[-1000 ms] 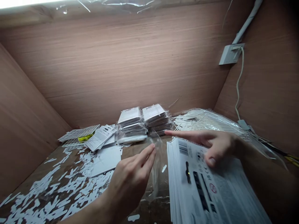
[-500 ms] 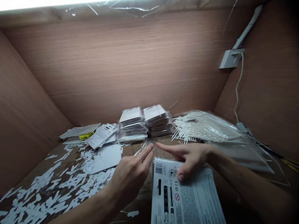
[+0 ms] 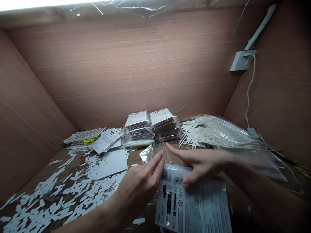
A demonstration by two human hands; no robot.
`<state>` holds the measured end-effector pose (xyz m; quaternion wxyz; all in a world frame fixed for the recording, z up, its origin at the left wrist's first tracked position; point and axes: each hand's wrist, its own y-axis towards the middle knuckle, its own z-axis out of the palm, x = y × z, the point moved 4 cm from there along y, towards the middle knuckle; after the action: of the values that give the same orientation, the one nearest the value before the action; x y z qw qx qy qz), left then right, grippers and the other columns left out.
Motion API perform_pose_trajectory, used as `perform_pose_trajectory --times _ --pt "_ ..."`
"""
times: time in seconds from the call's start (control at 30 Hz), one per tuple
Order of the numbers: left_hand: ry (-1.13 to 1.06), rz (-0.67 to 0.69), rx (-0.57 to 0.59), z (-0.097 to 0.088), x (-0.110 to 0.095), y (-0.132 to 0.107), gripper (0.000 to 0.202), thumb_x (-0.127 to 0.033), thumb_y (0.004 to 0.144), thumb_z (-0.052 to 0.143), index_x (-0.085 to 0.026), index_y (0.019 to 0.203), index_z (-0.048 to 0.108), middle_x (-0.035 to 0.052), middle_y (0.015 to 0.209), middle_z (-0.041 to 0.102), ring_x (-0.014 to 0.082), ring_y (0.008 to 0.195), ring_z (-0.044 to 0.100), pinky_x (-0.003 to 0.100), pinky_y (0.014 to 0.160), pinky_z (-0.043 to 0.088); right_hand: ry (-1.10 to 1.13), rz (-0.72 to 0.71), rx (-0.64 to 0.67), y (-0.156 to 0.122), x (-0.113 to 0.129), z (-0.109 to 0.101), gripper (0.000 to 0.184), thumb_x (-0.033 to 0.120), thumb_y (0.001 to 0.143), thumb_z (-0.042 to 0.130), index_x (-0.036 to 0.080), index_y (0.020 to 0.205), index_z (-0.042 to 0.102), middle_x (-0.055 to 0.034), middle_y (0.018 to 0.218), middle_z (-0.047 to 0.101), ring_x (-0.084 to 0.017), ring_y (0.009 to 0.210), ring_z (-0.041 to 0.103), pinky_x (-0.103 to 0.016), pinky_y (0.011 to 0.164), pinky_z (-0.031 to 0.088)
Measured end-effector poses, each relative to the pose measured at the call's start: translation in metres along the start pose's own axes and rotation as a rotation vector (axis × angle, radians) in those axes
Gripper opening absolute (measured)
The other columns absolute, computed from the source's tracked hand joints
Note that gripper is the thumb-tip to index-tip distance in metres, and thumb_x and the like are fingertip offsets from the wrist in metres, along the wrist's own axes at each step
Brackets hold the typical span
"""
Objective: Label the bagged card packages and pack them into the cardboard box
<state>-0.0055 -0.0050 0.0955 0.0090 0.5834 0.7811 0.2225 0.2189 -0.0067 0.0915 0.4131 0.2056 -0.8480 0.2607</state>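
Note:
A printed card (image 3: 194,204) with small text and a hanging slot lies in a clear plastic sleeve, tilted in front of me. My right hand (image 3: 201,165) grips its far edge, thumb on the printed face and index finger stretched past the edge; the other fingers are hidden beneath. At the far left corner my left hand (image 3: 145,178) is closed, its fingertips pinched at clear film (image 3: 159,144) that sticks out beyond the card. Whether this film belongs to the same sleeve I cannot tell.
Two stacks of bagged cards (image 3: 138,124) stand at the back wall. White sticks (image 3: 191,134) spill from a plastic bag (image 3: 223,129) on the right. White paper scraps (image 3: 60,200), loose cards (image 3: 107,140) and a white board (image 3: 113,163) lie left. A cable (image 3: 249,94) hangs right.
The card has shifted slightly left and tipped. My right index finger has risen a little, and more clear film shows beyond my fingertips. My left hand stays pinched near the corner.

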Motion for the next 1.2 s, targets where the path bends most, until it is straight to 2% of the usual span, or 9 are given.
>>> perform_pose_trajectory --times 0.2,0.37,0.57,0.67,0.7,0.77,0.93,1.03,1.2 --pt "0.073 -0.047 0.109 0.001 -0.007 0.003 0.069 0.004 0.083 0.044 0.003 0.152 0.048 0.0311 0.158 0.052 0.0316 0.109 0.079 0.039 0.077 0.069 0.187 0.026 -0.053 0.004 -0.001 0.001 0.14 0.046 0.072 0.096 0.014 0.172 0.003 -0.0196 0.164 0.046 -0.032 0.141 0.055 -0.03 0.102 0.056" --pt "0.1 -0.022 0.117 -0.006 -0.009 0.004 0.058 -0.008 0.1 0.045 -0.017 0.157 0.051 0.0278 0.154 0.057 0.0287 0.084 0.081 0.041 0.066 0.066 0.426 -0.001 0.039 0.013 -0.003 0.008 0.058 0.039 0.078 0.091 0.011 0.125 0.073 -0.0052 0.099 0.076 -0.016 0.082 0.07 -0.022 0.069 0.055" --pt "-0.185 0.046 0.064 -0.038 0.002 0.0 0.088 -0.001 0.09 0.048 -0.028 0.17 0.023 0.0149 0.163 0.053 0.0268 0.113 0.075 0.042 0.09 0.063 0.494 -0.046 0.038 0.01 -0.003 -0.002 0.035 0.035 0.077 0.091 0.01 0.097 0.076 -0.0026 0.084 0.074 -0.013 0.073 0.068 -0.023 0.068 0.054" --pt "-0.612 -0.177 -0.012 -0.061 0.045 -0.006 0.044 -0.027 0.095 0.064 -0.027 0.139 0.068 0.006 0.126 0.079 0.0241 0.103 0.074 0.039 0.09 0.061 0.53 -0.099 0.027 0.004 0.001 -0.01 0.035 0.032 0.08 0.09 0.01 0.102 0.076 -0.0082 0.099 0.078 -0.018 0.087 0.075 -0.028 0.081 0.059" --pt "-0.753 -0.306 0.054 -0.06 0.064 -0.01 0.021 -0.038 0.095 0.067 -0.025 0.108 0.079 0.0026 0.099 0.082 0.0199 0.082 0.072 0.031 0.073 0.059 0.534 -0.123 0.017 0.002 0.001 -0.013 0.036 0.032 0.08 0.09 0.01 0.104 0.076 -0.0097 0.102 0.079 -0.019 0.09 0.076 -0.029 0.083 0.059" --pt "-1.048 -0.518 0.306 -0.041 0.096 -0.019 0.047 -0.054 0.1 0.058 -0.019 0.074 0.074 0.0031 0.065 0.073 0.0143 0.056 0.06 0.023 0.052 0.045 0.535 -0.183 -0.016 -0.001 0.001 -0.018 0.037 0.032 0.08 0.09 0.009 0.106 0.076 -0.0108 0.104 0.079 -0.02 0.091 0.076 -0.029 0.082 0.06" --pt "-1.704 -0.338 0.885 0.038 0.093 -0.028 0.101 -0.096 0.068 0.061 -0.009 0.117 0.079 0.0218 0.113 0.081 0.0295 0.084 0.077 0.032 0.06 0.058 0.58 -0.309 -0.014 -0.004 -0.005 -0.021 0.038 0.03 0.077 0.091 0.008 0.105 0.076 -0.0083 0.094 0.08 -0.016 0.079 0.076 -0.024 0.072 0.06" --pt "-1.973 -0.393 0.587 0.067 0.067 -0.013 0.112 -0.095 0.061 0.068 -0.007 0.13 0.071 0.0235 0.128 0.076 0.0358 0.109 0.075 0.044 0.085 0.062 0.585 -0.354 0.048 -0.002 -0.006 -0.016 0.045 0.03 0.072 0.094 0.009 0.108 0.077 -0.007 0.091 0.08 -0.015 0.076 0.076 -0.022 0.069 0.061" --pt "-2.13 -0.736 -0.118 0.052 0.048 0.005 0.079 -0.059 0.07 0.09 -0.009 0.129 0.07 0.0235 0.135 0.073 0.0338 0.117 0.075 0.046 0.098 0.062 0.46 -0.287 0.087 0.002 -0.007 -0.012 0.046 0.026 0.07 0.096 0.01 0.108 0.078 -0.0057 0.091 0.08 -0.014 0.075 0.074 -0.021 0.067 0.06"
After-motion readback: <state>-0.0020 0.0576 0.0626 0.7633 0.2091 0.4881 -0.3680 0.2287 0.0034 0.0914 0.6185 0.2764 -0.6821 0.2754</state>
